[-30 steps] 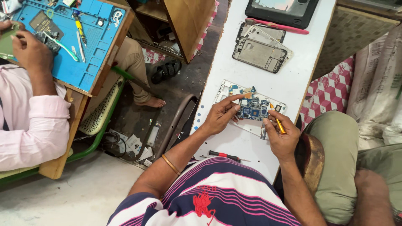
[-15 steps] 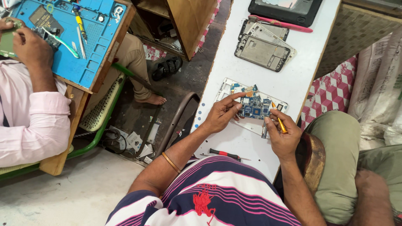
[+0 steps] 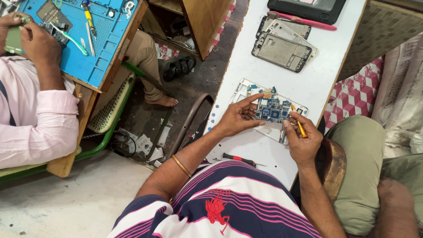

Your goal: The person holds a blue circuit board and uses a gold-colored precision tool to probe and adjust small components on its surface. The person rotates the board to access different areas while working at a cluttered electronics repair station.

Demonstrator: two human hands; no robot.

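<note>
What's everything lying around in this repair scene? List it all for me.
Opened device with blue circuit board: one, white frame, table middle, under both hands.
Yellow-handled tool: one, in right hand.
Red-and-black screwdriver: one, table near edge.
Device frames: about two, grey, stacked farther up the table.
Dark tablet: one, table's far end.
Pink tool: one, beside tablet.
White table: one.
Blue work mat: one, co-worker's bench, left.
Co-worker's hand: on bench.
Sandals: dark pair, floor.
Left hand: steadying the board.
Right hand: gripping the tool.
</note>
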